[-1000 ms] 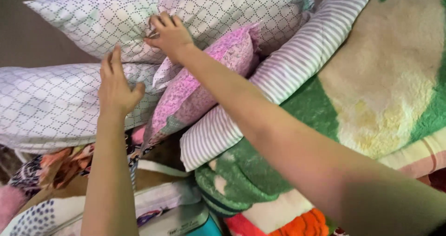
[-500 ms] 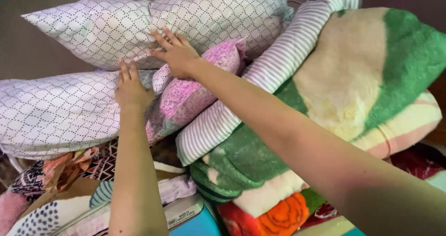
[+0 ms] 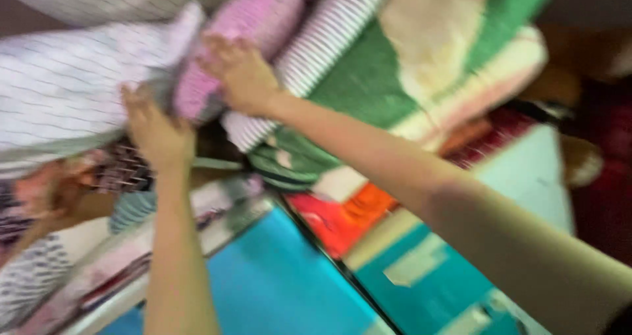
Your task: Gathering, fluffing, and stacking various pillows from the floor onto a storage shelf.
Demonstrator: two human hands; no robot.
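We are pressing our right hand (image 3: 242, 77), fingers spread, on the pink pillow (image 3: 230, 38) beside the striped roll (image 3: 316, 52). Our left hand (image 3: 155, 127), fingers together, is touching the white patterned pillow (image 3: 72, 104), left of the pink pillow.

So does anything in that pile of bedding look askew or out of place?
The pink patterned pillow sits tilted, wedged between the white lattice-print pillow and the purple-striped pillow. The right hand rests on it; the left hand is below. Blur hides finer detail.
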